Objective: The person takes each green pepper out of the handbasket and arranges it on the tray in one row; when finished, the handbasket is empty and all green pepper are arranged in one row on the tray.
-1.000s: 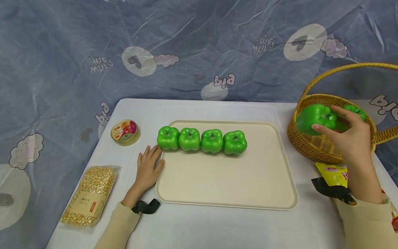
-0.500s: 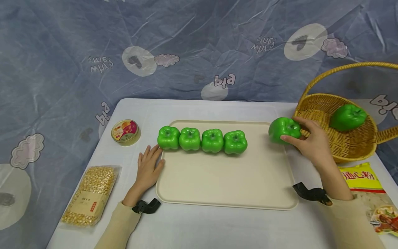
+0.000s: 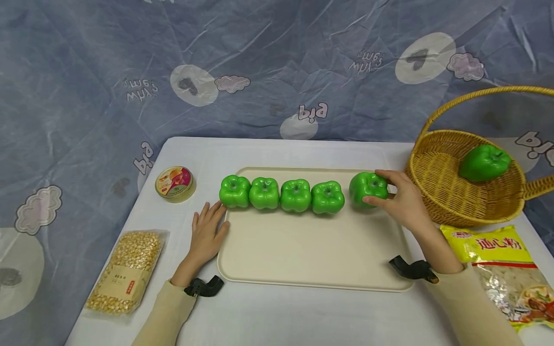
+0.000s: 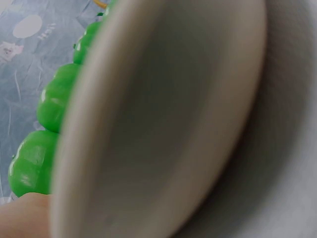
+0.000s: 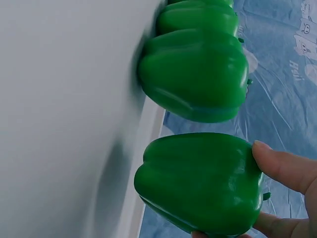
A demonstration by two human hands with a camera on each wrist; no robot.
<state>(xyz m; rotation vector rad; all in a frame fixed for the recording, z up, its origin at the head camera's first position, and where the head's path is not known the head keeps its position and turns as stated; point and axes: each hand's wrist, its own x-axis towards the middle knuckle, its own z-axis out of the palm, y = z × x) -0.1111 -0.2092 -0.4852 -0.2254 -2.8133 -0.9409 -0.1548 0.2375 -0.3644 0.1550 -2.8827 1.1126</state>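
My right hand (image 3: 402, 199) grips a green bell pepper (image 3: 367, 190) between thumb and fingers, over the right part of the cream tray (image 3: 316, 254). In the right wrist view the held bell pepper (image 5: 203, 183) shows a gap to the tray surface and to its neighbour. Several more green peppers stand side by side along the tray's back left, the rightmost pepper (image 3: 327, 198) nearest the held one. With fingers spread, my left hand (image 3: 207, 233) rests at the tray's left edge, its fingertips by the leftmost pepper (image 3: 234, 191). The tray's rim fills most of the left wrist view.
A wicker basket (image 3: 433, 192) with a tall handle stands at right, one green pepper (image 3: 484, 163) inside. Below it lies a yellow-topped food packet (image 3: 506, 269). At left are a round tin (image 3: 174, 183) and a bag of corn kernels (image 3: 125, 271).
My right hand has carried the bell pepper from above the basket leftward over the tray, near the row. The left hand has stayed in place.
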